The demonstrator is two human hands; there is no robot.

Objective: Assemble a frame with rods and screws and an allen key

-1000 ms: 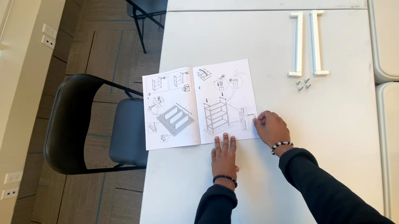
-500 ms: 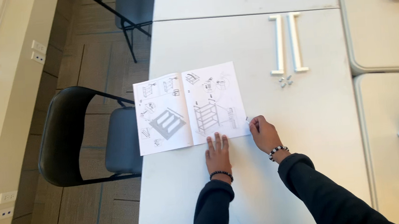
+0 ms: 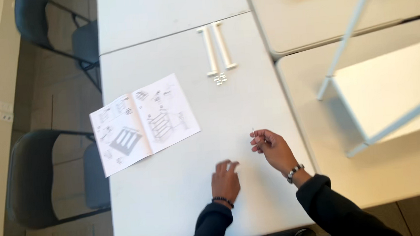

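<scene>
Our right grip (image 3: 269,147) pinches a thin pin (image 3: 254,133) upright between the fingertips, just above the bench (image 3: 176,199). Our left grip (image 3: 225,178) lies flat, fingers spread, just left of it. The open manual (image 3: 144,122) lies farther left. Two white bars (image 3: 216,48) and small fittings (image 3: 220,79) rest well beyond.

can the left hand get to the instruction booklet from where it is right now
Probably yes. The left hand rests flat on the white table, and only bare tabletop lies between it and the open booklet up to its left. Nothing blocks that path.
</scene>
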